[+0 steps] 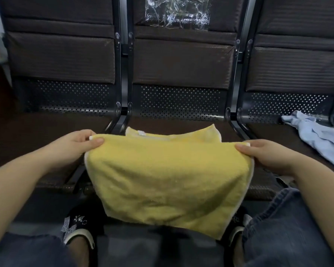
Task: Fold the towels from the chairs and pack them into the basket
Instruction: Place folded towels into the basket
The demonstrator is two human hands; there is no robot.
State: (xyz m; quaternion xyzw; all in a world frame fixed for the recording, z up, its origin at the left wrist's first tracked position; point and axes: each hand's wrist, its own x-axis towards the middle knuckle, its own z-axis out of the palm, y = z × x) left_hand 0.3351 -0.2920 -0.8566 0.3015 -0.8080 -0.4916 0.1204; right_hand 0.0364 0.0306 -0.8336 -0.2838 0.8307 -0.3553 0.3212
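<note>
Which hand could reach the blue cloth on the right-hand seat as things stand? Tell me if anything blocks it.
Probably the right hand. The blue cloth lies beside it on the next seat, with nothing between them. But that hand is pinching a corner of the yellow towel, so it would have to let go first.

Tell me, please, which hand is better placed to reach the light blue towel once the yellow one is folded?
The right hand: the blue towel lies on the right-hand seat, just beyond it. The left hand pinches the yellow towel at the far corner and would have to cross over.
</note>
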